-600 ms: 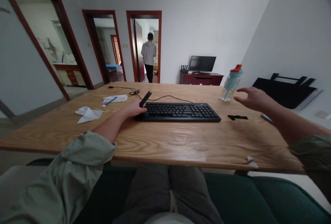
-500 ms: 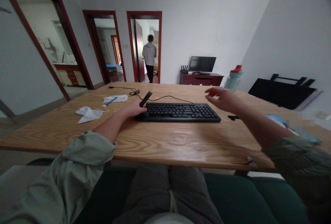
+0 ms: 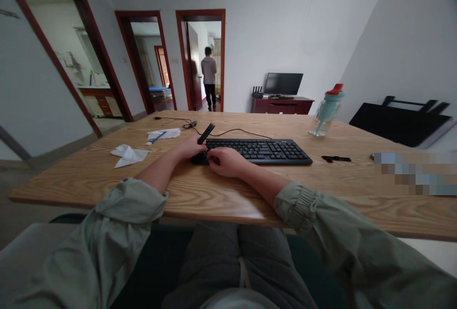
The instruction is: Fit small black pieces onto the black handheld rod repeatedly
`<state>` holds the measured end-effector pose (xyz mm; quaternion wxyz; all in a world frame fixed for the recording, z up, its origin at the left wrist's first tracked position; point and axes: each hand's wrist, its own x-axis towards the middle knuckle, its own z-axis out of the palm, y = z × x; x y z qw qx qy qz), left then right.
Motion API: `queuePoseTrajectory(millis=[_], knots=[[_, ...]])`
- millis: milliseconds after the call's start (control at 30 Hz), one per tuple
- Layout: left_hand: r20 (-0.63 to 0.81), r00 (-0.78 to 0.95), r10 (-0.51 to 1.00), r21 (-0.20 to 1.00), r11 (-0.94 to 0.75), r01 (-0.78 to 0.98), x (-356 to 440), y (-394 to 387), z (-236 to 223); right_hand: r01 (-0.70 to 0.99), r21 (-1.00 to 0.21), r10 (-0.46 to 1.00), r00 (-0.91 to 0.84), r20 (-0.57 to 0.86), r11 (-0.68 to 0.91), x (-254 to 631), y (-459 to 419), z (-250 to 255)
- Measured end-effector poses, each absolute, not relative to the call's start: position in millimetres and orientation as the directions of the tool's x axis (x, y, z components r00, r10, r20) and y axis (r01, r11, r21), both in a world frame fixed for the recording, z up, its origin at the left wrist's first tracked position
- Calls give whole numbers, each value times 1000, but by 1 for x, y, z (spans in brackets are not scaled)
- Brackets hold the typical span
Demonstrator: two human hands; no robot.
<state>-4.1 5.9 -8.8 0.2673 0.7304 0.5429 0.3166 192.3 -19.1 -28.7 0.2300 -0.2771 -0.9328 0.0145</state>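
A black keyboard lies across the middle of the wooden table, its cable running off to the back left. My left hand is at the keyboard's left end, closed round a slim black stick-shaped tool that tilts up and to the right. My right hand rests at the keyboard's front left corner, fingers curled down onto the edge, right beside the left hand. What the right fingers press or hold is hidden.
A teal bottle with a red cap stands at the back right. A small black piece lies right of the keyboard. Crumpled tissues and a paper with a blue pen lie at the left. A person stands in a far doorway.
My right hand has swept from near the bottle, over the keyboard, down to its front left corner beside the left hand. The left hand has stayed in place with the black tool.
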Motion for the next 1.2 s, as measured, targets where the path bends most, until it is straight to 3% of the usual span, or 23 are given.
queuePoseTrajectory(millis=[300,567,733,1200], knots=[[166,191,967,741,-251,623,-6,7,-9,484,-10,451,-808,379,875,187,-16,-36],[177,207,962,760,-267,592,-7,11,-14,597,-117,583,-693,425,794,181,-11,-32],[166,197,966,755,-253,605,-8,13,-15,635,-103,610,-664,432,765,170,-2,-28],[131,227,965,879,-219,425,-13,18,-24,525,8,450,-737,504,851,181,5,-41]])
